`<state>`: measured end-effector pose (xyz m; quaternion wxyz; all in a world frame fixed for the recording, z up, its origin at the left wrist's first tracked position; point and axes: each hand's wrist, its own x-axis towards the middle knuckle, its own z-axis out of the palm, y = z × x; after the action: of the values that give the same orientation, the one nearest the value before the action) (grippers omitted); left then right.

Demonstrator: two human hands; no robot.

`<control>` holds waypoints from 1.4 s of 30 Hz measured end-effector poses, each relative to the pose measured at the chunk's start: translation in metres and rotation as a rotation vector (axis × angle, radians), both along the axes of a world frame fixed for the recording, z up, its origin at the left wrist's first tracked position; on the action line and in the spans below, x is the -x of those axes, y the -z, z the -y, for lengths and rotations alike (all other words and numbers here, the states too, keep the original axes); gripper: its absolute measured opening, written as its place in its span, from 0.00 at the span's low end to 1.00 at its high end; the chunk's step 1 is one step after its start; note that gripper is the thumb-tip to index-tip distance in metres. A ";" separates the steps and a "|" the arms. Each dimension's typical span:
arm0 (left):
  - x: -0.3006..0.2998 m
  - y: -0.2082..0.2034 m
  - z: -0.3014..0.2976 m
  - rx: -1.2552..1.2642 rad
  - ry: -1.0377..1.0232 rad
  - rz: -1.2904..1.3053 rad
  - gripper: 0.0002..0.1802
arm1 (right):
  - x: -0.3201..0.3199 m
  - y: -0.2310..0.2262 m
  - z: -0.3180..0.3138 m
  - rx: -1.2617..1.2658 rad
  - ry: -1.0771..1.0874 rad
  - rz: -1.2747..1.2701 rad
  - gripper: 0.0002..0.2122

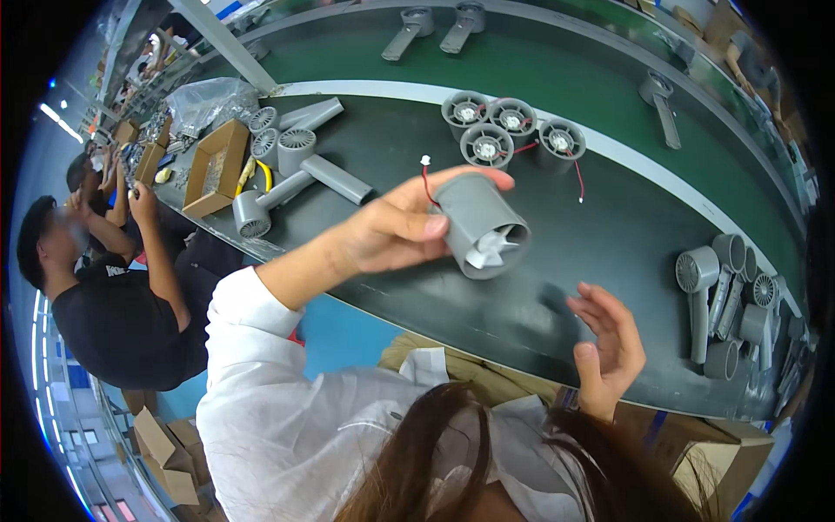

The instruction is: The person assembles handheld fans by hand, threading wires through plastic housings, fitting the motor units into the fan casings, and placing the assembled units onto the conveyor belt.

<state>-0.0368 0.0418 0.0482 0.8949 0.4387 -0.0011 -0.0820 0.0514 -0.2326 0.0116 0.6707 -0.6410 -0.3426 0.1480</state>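
Note:
My left hand (391, 228) is closed around a grey cylindrical fan housing (478, 213), held above the dark table. White fan blades (489, 250) show in its open end, which tilts down and toward the right. A red wire with a small white connector (425, 160) sticks up from the housing's other end. To the right of the housing and apart from it is my right hand (611, 348), its fingers spread and slightly curled, holding nothing. Beyond the held housing, several similar fan housings (487, 145) stand grouped on the table, with red wires trailing from them.
Grey handheld fan bodies (296, 150) and a cardboard tray (216, 167) of small parts lie at left. More fan bodies (698, 270) crowd the right end. A green conveyor (557, 52) runs behind, carrying several fans. A person in black (113, 313) sits at left.

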 end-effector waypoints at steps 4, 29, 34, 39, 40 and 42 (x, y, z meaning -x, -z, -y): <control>-0.001 0.021 0.044 0.298 0.036 -0.005 0.46 | 0.004 -0.009 -0.021 -0.123 -0.087 -0.150 0.26; 0.012 0.066 0.131 0.855 -0.089 -0.017 0.33 | 0.007 -0.015 -0.037 0.111 0.053 0.080 0.27; -0.002 0.054 0.126 0.738 -0.112 -0.002 0.33 | 0.007 -0.009 -0.044 0.008 0.125 0.120 0.34; -0.005 0.036 0.124 0.128 -0.272 -0.207 0.29 | 0.000 -0.003 -0.041 -0.035 0.150 0.181 0.38; -0.005 0.038 0.119 0.129 -0.274 -0.206 0.29 | 0.000 -0.005 -0.037 -0.056 0.092 0.033 0.35; -0.005 0.042 0.109 -0.296 -0.191 0.005 0.25 | -0.002 -0.005 -0.032 -0.075 0.033 -0.113 0.32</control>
<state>-0.0317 -0.0674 0.0061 0.8243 0.5639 0.0505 0.0052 0.0537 -0.2005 0.0162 0.7148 -0.6118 -0.2986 0.1600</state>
